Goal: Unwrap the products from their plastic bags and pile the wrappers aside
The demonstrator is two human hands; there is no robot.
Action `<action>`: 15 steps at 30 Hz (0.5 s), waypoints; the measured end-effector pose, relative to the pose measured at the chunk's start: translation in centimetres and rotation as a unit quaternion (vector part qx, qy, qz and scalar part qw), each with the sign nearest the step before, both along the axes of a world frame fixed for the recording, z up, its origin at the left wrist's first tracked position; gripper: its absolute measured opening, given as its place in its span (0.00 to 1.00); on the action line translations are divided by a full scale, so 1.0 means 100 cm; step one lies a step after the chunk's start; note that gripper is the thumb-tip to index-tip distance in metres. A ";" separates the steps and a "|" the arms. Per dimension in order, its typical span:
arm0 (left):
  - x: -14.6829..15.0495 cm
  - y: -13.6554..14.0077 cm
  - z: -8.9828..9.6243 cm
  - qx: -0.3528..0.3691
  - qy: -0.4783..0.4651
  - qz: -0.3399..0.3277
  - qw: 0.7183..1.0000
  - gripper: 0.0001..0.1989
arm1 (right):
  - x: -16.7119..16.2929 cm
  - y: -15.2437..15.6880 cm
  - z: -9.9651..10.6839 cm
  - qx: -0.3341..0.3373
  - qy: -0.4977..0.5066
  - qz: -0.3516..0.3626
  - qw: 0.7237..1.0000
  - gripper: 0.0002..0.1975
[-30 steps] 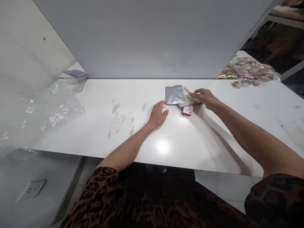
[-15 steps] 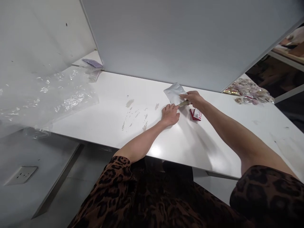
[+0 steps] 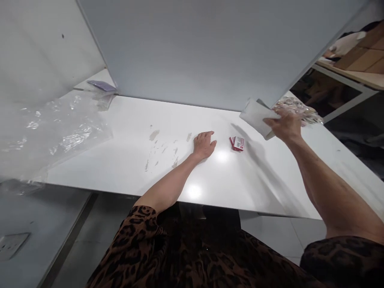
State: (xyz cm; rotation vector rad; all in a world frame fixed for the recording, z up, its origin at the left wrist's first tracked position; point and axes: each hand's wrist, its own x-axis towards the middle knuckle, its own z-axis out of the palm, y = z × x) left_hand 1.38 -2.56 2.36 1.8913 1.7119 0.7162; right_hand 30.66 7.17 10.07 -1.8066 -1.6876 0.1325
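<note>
My left hand (image 3: pixel 205 145) rests on the white table (image 3: pixel 132 120), palm down, holding nothing, with its thumb apart from the fingers. Raised over the right part of the table, my right hand (image 3: pixel 287 126) grips a silvery-white pouch (image 3: pixel 257 118) by its right side. A dark edge shows behind the pouch; I cannot make out what it belongs to. Between my hands lie small red-and-white packets (image 3: pixel 238 143), one partly over another, touched by neither hand.
Clear plastic sheeting (image 3: pixel 60 132) spreads over the table's left end, near a purple packet (image 3: pixel 102 85). A grey panel (image 3: pixel 186 56) stands along the back. Shiny wrapped items (image 3: pixel 300 110) are heaped at the far right, before a shelf with cardboard boxes (image 3: pixel 366 56).
My right hand has lifted the pouch and carried it right, away from my left hand. My left hand stays on the table, its fingers off the pouch. The view has shifted slightly right.
</note>
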 end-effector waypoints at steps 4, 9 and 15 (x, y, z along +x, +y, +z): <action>-0.004 0.000 -0.001 0.000 -0.005 0.003 1.000 0.26 | 0.037 -0.025 -0.024 -0.068 0.220 -0.046 0.972 0.10; -0.008 0.002 -0.004 0.007 -0.017 0.000 1.000 0.26 | 0.091 -0.019 -0.028 0.024 0.320 -0.139 0.937 0.12; -0.015 -0.002 -0.007 0.012 -0.058 0.009 0.998 0.26 | 0.140 0.061 -0.020 0.063 0.308 -0.227 0.922 0.10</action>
